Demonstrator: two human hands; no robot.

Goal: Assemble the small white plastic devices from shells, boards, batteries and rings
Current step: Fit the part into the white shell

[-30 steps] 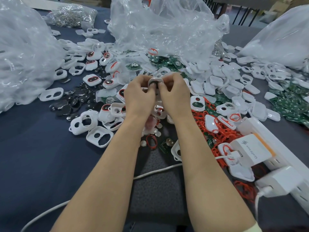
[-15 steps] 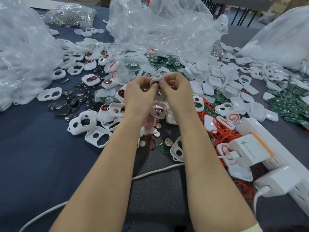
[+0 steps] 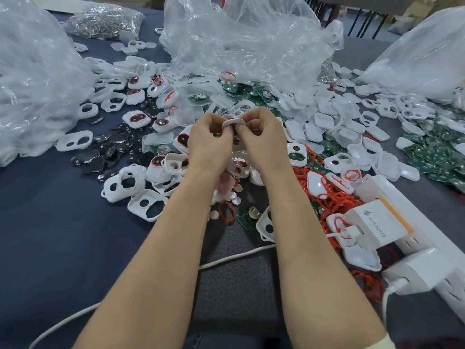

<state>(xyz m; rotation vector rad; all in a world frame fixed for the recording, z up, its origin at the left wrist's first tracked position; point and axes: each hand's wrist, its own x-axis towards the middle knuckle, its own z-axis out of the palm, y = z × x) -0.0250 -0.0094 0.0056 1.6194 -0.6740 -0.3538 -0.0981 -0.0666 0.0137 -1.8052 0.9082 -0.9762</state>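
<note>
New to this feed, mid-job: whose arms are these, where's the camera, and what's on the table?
No machine here: these are a person's bare arms, filmed by one wide-angle camera worn on the head, looking forward and down. The left hand and right hand meet over the table and together pinch one small white shell at their fingertips. Around them lie loose parts: white shells with cutouts, dark coin batteries at the left, green boards at the right, red rings beside the right forearm. Clear plastic bags sit behind; a white charger sits on a power strip at the right.
</note>
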